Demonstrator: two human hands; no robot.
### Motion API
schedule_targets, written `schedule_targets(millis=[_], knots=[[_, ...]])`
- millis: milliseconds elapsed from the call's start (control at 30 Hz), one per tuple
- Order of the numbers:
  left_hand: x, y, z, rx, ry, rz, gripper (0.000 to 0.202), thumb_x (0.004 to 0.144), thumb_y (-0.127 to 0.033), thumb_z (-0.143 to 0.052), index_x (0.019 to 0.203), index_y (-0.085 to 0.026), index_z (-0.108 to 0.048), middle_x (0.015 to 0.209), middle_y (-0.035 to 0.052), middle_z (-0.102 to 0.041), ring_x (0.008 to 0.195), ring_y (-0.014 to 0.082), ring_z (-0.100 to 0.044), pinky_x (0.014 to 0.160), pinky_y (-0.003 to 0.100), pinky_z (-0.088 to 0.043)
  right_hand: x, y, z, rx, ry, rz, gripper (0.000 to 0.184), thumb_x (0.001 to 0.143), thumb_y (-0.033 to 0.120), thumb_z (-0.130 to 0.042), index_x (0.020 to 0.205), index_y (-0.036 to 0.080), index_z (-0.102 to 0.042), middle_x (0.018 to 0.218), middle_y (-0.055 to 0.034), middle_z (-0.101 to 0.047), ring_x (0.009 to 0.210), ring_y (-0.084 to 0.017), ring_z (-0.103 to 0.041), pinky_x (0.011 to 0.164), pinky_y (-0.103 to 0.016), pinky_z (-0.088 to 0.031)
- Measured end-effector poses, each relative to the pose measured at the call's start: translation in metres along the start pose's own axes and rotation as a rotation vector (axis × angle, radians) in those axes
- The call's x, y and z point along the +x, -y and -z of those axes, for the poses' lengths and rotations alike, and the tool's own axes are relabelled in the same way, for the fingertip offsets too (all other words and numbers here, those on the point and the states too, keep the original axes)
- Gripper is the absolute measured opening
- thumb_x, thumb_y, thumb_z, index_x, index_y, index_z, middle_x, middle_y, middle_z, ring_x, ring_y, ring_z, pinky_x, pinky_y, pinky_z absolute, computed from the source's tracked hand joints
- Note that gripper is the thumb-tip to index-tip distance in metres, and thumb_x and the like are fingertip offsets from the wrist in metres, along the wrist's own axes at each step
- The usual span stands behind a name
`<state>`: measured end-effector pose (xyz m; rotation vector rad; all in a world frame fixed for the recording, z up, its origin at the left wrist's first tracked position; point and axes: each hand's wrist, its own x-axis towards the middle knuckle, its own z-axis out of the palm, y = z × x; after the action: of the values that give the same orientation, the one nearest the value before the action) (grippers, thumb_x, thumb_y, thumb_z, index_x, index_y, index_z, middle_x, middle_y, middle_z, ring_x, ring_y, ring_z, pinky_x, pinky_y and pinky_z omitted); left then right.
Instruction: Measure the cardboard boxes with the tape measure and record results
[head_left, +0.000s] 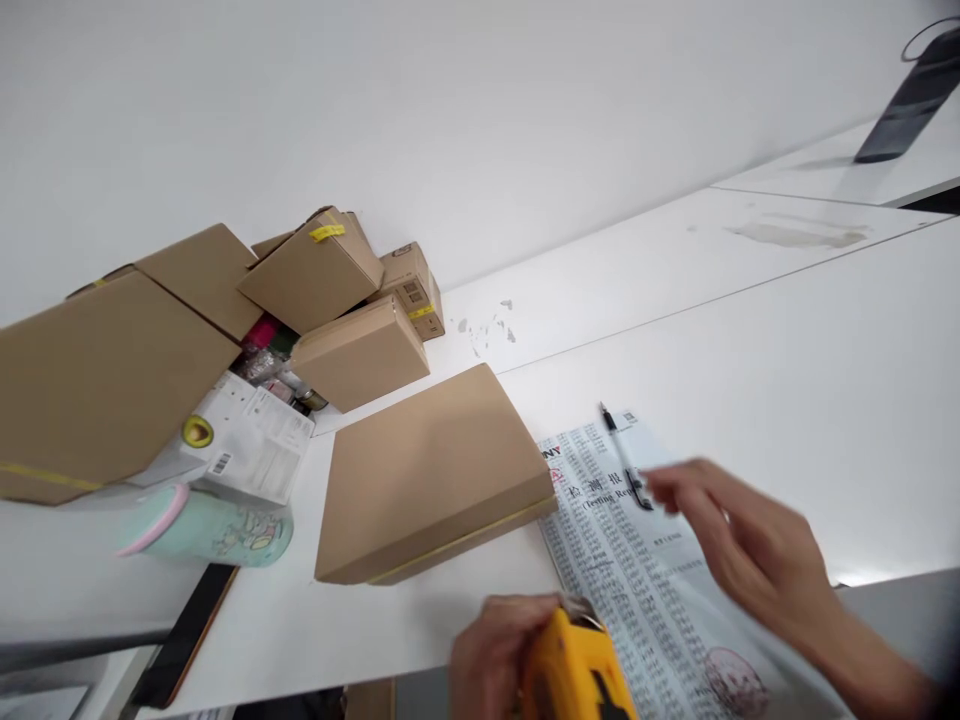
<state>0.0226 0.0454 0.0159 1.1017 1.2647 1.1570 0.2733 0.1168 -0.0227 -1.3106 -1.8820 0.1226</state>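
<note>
Yellow-and-black tape measure gripped in left hand, in front of a brown cardboard box, with right hand half-curled at a pen on the testing report, too blurred to tell if pinching it.

My left hand: low at 6 o'clock, fingers curled in a grip.
My right hand: at 4 o'clock, fingers bent, aimed toward 10, slightly blurred.
My right forearm: bare, angled off toward 4.
</note>
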Motion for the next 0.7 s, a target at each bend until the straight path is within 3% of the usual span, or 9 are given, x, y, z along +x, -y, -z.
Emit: schedule_targets(millis=[67, 100, 167, 200, 333, 467, 567, 700], knots=[[0.003, -0.018, 0.019, 0.137, -0.133, -0.179, 0.045, 0.078, -0.060, -0.076, 0.098, -0.019, -0.075, 0.095, 0.0138, -0.077, 0.089, 0.0325, -0.074, 0.082, 0.046, -0.062, 0.029, -0.030, -0.002, -0.095, -0.075, -0.011, 0.029, 0.103, 0.030, -0.041, 0.112, 0.028, -0.069, 0.094, -0.0076, -0.074, 0.079, -0.023, -0.069, 0.063, -0.039, -0.055], [0.008, -0.028, 0.029, 0.288, -0.239, -0.363, 0.047, 0.076, -0.054, -0.079, 0.107, -0.020, -0.072, 0.100, 0.0136, -0.076, 0.091, 0.0335, -0.074, 0.080, 0.048, -0.063, 0.042, -0.046, -0.005, -0.192, -0.048, 0.029, 0.029, 0.103, 0.028, -0.041, 0.111, 0.025, -0.069, 0.090, -0.0083, -0.074, 0.076, -0.023, -0.068, 0.058, -0.037, -0.053], [0.023, -0.047, 0.045, 0.403, -0.351, -0.533, 0.071, 0.060, -0.041, -0.091, 0.122, -0.022, -0.063, 0.119, 0.0126, -0.071, 0.110, 0.0368, -0.069, 0.092, 0.052, -0.060, 0.062, -0.077, -0.015, -0.386, 0.123, 0.139, 0.040, 0.100, 0.015, -0.032, 0.116, 0.021, -0.068, 0.087, -0.0104, -0.073, 0.074, -0.025, -0.065, 0.048, -0.034, -0.045], [0.034, -0.054, 0.051, 0.449, -0.385, -0.581, 0.079, 0.057, -0.034, -0.093, 0.127, -0.024, -0.057, 0.127, 0.0118, -0.067, 0.118, 0.0362, -0.065, 0.097, 0.052, -0.057, 0.069, -0.089, -0.022, -0.461, 0.221, 0.210, 0.046, 0.096, 0.007, -0.030, 0.121, 0.019, -0.066, 0.089, -0.0107, -0.072, 0.075, -0.025, -0.064, 0.049, -0.034, -0.045], [0.083, -0.068, 0.060, 0.859, -0.397, -0.653, 0.072, 0.071, -0.033, -0.083, 0.133, -0.022, -0.049, 0.127, 0.0120, -0.064, 0.116, 0.0314, -0.065, 0.098, 0.049, -0.055, 0.079, -0.112, -0.044, -0.647, 0.415, 0.526, 0.050, 0.086, -0.003, -0.036, 0.121, 0.020, -0.063, 0.092, -0.0073, -0.073, 0.081, -0.023, -0.062, 0.065, -0.034, -0.050], [0.113, -0.065, 0.062, 1.105, -0.366, -0.642, 0.047, 0.084, -0.037, -0.070, 0.124, -0.020, -0.055, 0.121, 0.0117, -0.066, 0.112, 0.0311, -0.065, 0.096, 0.048, -0.054, 0.082, -0.114, -0.049, -0.604, 0.432, 0.698, 0.042, 0.087, -0.007, -0.036, 0.103, 0.019, -0.065, 0.085, -0.0063, -0.071, 0.082, -0.022, -0.060, 0.069, -0.034, -0.047], [0.118, -0.064, 0.063, 1.173, -0.382, -0.747, 0.040, 0.088, -0.035, -0.066, 0.123, -0.017, -0.058, 0.122, 0.0149, -0.066, 0.114, 0.0323, -0.063, 0.097, 0.049, -0.052, 0.085, -0.119, -0.041, -0.463, 0.412, 0.693, 0.034, 0.092, -0.002, -0.037, 0.089, 0.021, -0.061, 0.076, -0.0046, -0.067, 0.071, -0.020, -0.056, 0.066, -0.033, -0.044], [0.102, -0.058, 0.042, 1.128, -0.576, -1.142, 0.050, 0.083, -0.021, -0.074, 0.130, -0.014, -0.056, 0.130, 0.0174, -0.063, 0.125, 0.0335, -0.058, 0.107, 0.052, -0.046, 0.079, -0.114, -0.031, -0.171, 0.182, 0.324, 0.020, 0.097, 0.022, -0.047, 0.078, 0.024, -0.052, 0.065, -0.0023, -0.061, 0.060, -0.018, -0.053, 0.057, -0.032, -0.041]])
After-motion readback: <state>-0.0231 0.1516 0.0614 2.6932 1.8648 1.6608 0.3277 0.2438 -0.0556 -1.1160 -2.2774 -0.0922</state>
